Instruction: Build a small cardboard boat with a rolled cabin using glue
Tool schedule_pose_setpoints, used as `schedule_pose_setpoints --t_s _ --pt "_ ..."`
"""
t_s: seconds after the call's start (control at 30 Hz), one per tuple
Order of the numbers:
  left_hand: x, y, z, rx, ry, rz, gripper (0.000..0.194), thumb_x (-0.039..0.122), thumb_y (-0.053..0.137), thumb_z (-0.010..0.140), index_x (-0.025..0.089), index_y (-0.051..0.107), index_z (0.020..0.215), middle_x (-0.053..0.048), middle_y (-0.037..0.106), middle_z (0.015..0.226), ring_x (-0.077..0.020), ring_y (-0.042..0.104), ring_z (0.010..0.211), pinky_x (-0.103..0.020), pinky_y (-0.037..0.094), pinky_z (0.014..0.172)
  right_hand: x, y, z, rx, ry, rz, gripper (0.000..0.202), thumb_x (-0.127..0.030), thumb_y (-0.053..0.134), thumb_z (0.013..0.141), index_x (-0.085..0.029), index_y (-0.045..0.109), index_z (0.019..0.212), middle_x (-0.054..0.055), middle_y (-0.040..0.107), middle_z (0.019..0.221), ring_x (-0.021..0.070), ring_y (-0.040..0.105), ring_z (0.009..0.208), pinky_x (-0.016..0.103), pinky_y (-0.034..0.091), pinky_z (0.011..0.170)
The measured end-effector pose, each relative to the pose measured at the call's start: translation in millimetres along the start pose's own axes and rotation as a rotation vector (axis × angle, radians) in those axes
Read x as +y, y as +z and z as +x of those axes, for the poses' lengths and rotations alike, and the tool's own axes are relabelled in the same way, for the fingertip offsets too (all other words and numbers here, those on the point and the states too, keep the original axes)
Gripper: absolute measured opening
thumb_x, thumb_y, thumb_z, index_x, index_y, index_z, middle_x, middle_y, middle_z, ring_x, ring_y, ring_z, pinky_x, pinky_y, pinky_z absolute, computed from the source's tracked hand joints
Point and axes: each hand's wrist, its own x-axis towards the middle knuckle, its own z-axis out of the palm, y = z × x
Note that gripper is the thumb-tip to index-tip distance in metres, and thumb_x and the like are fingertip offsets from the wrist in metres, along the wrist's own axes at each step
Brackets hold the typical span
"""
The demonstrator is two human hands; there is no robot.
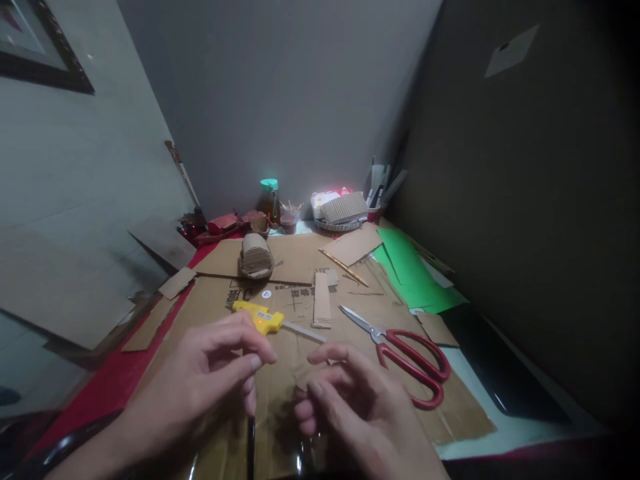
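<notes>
My left hand (210, 367) hovers over the cardboard sheet, fingers loosely bent and the thumb apart from the index finger, with nothing visible in it. Just beyond it lies a yellow hot glue gun (260, 319), its small light glowing orange and a clear glue stick (303, 331) poking from its back. Facing the left hand, my right hand (357, 407) is half curled, with a gap between thumb and index finger; no object shows in it. Red-handled scissors (395, 347) lie partly open beside the right hand. A narrow cardboard strip (322, 300) lies ahead of both hands.
A rolled cardboard piece (257, 255) stands farther back, with a pencil (343, 267) to its right. Green paper (415, 270) and a black flat panel (505, 367) lie right. A teal-lidded bottle (269, 200) and a foil tray (340, 223) stand by the wall.
</notes>
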Motion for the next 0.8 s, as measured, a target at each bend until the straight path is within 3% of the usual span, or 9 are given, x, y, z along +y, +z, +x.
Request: schedule_pose_setpoints --t_s 0.27,0.33,0.47,0.57,0.67,0.73,0.8 --pt "-6.5 16.6 -22.2 0.071 -0.111 -0.103 0.030 0.037 0.059 0.090 0.016 0.068 0.071 0.002 0.060 0.050 -0.0134 0.065 0.046 -0.022 0.049 0.052 16.3 18.2 -7.8 0.075 -0.137 -0.107 0.033 -0.051 0.067 0.084 -0.020 0.060 0.093 0.004 0.073 0.071 0.0159 0.072 0.063 0.020 0.059 0.061" --pt "-5.1 19.9 -24.4 0.075 -0.088 -0.141 0.033 0.039 0.059 0.090 0.015 0.066 0.068 0.001 0.061 0.055 -0.0141 0.065 0.048 -0.023 0.051 0.052 21.2 22.7 -9.0 0.065 -0.176 -0.122 0.032 -0.051 0.065 0.086 -0.020 0.060 0.093 0.005 0.074 0.074 0.0153 0.072 0.063 0.020 0.059 0.061" --pt "1.6 26.8 -28.0 0.097 0.012 -0.154 0.023 0.039 0.065 0.086 0.016 0.069 0.084 -0.001 0.063 0.081 -0.0135 0.065 0.056 -0.023 0.053 0.051 26.2 33.3 -12.8 0.115 -0.284 -0.209 0.021 -0.042 0.062 0.091 -0.022 0.057 0.092 0.003 0.075 0.075 0.0128 0.072 0.063 0.016 0.056 0.060" --pt "6.4 29.1 -29.7 0.137 0.037 -0.140 0.016 0.033 0.067 0.085 0.018 0.067 0.083 0.001 0.059 0.080 -0.0106 0.061 0.058 -0.020 0.050 0.053 24.7 31.1 -14.2 0.075 -0.430 -0.332 0.009 -0.031 0.058 0.095 -0.023 0.057 0.091 -0.002 0.072 0.073 0.0093 0.069 0.060 0.013 0.052 0.055" --pt "4.8 25.1 -30.3 0.145 0.052 -0.156 0.017 0.033 0.063 0.089 0.018 0.065 0.081 0.002 0.058 0.082 -0.0068 0.057 0.057 -0.019 0.047 0.056 21.4 9.4 -9.2 -0.018 -0.691 -0.659 0.011 -0.020 0.051 0.098 -0.024 0.061 0.098 -0.002 0.071 0.080 0.0095 0.068 0.065 0.016 0.052 0.058" --pt "-0.9 20.2 -30.6 0.149 0.012 -0.202 0.017 0.034 0.062 0.090 0.018 0.064 0.084 0.002 0.058 0.081 -0.0072 0.057 0.057 -0.020 0.047 0.056 22.0 -11.7 -2.8 -0.050 -0.814 -0.991 0.020 -0.017 0.049 0.098 -0.021 0.060 0.113 0.006 0.072 0.093 0.0182 0.069 0.079 0.028 0.057 0.067" --pt "-8.5 15.8 -31.0 0.145 -0.068 -0.274 0.017 0.036 0.062 0.090 0.019 0.062 0.090 0.002 0.059 0.073 -0.0091 0.057 0.057 -0.020 0.048 0.054 27.6 -31.1 3.4 -0.081 -0.844 -1.333 0.032 -0.011 0.044 0.095 -0.016 0.060 0.121 0.017 0.069 0.117 0.0315 0.068 0.099 0.048 0.060 0.077"
